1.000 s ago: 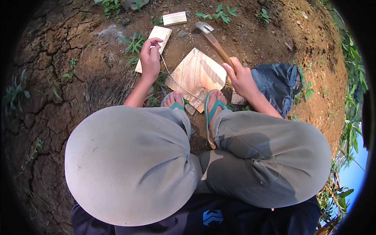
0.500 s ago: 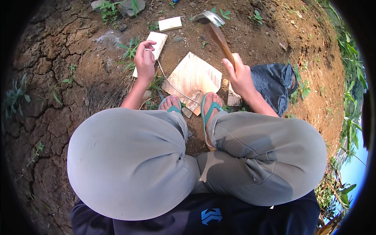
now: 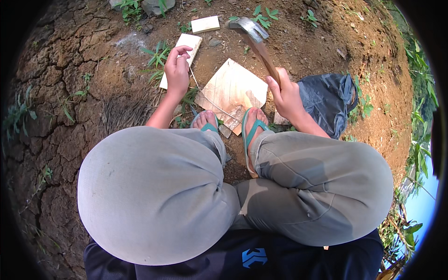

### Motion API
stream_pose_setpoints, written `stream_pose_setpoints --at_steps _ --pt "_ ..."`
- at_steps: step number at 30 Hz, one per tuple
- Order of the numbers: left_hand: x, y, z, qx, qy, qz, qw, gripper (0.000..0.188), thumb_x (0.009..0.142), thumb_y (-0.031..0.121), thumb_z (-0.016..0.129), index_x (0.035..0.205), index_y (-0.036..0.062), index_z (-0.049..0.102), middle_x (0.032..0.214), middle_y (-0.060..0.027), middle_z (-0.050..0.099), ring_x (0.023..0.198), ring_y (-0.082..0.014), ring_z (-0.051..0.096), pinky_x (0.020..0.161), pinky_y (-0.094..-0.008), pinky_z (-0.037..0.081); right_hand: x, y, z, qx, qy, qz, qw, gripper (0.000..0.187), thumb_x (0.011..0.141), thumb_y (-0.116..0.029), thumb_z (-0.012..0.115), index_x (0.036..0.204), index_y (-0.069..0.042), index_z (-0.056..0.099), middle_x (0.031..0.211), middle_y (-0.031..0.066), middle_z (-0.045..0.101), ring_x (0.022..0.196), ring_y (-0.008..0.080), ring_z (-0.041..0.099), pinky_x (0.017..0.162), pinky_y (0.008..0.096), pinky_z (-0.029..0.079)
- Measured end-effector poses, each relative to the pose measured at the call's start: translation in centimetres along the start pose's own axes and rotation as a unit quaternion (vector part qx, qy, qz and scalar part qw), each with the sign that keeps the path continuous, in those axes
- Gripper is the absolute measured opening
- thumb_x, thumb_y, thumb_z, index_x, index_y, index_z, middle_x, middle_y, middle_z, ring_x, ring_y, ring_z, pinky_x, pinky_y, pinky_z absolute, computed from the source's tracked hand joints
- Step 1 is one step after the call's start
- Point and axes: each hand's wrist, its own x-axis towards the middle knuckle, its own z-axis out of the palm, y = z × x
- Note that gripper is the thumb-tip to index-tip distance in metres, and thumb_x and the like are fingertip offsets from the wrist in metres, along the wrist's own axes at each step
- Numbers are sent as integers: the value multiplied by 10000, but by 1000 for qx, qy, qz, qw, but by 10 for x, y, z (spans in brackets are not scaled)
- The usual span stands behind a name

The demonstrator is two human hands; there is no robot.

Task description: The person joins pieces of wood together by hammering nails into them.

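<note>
My right hand is wrapped round the wooden handle of a claw hammer. The hammer tilts up and away to the left, its metal head raised over the ground. My left hand is held with fingers curled in; whatever they may pinch is too small to make out. Behind that hand, partly hidden, lies a long pale wooden board. Between my hands, in front of my feet, a flat five-sided piece of wood lies on the soil. A thin stick crosses its left side.
A small pale wood block lies beyond the long board. To the right of my right hand is a crumpled black plastic bag. Stones sit at the far left, with weeds nearby. My sandalled feet stand close to the five-sided wood.
My left hand has shifted slightly right, its fingers still curled. The hammer head has turned and dipped a little, showing its claw more plainly. The whole view has moved slightly.
</note>
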Motion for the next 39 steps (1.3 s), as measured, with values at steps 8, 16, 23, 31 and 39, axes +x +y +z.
stream_pose_setpoints --at_steps 8,16,23,31,39 --pt "0 14 2 39 -17 24 999 256 999 92 430 1137 35 638 919 -15 530 593 -38 403 519 -222 323 7 10 10 -75 -83 67 991 346 1052 -413 535 1101 -73 500 767 299 668 798 537 655 666 600 496" --pt "1 4 4 10 -3 2 1000 232 1000 92 452 1117 42 646 905 -7 545 598 -33 424 529 -224 343 -8 18 11 -95 -66 34 993 328 1061 -396 531 1117 -73 531 715 276 635 764 502 665 633 559 493" --pt "1 -1 -3 76 4 49 996 255 983 59 435 964 -2 682 957 -46 534 592 -52 432 535 -240 361 2 10 3 -74 -97 38 992 346 1039 -419 551 1140 -88 541 754 287 666 760 520 660 655 581 509" --pt "4 11 1 50 10 30 998 317 948 80 382 1031 0 677 961 -65 540 589 -66 431 535 -248 361 2 36 24 -164 -107 89 977 368 1049 -428 512 1121 -68 503 812 312 680 828 539 665 702 617 517" --pt "5 1 -12 33 17 30 999 312 931 96 388 1052 19 665 936 -50 541 586 -57 419 522 -235 335 -1 7 3 -34 -67 77 994 340 1048 -414 539 1145 -88 524 778 281 673 807 521 666 678 580 510"
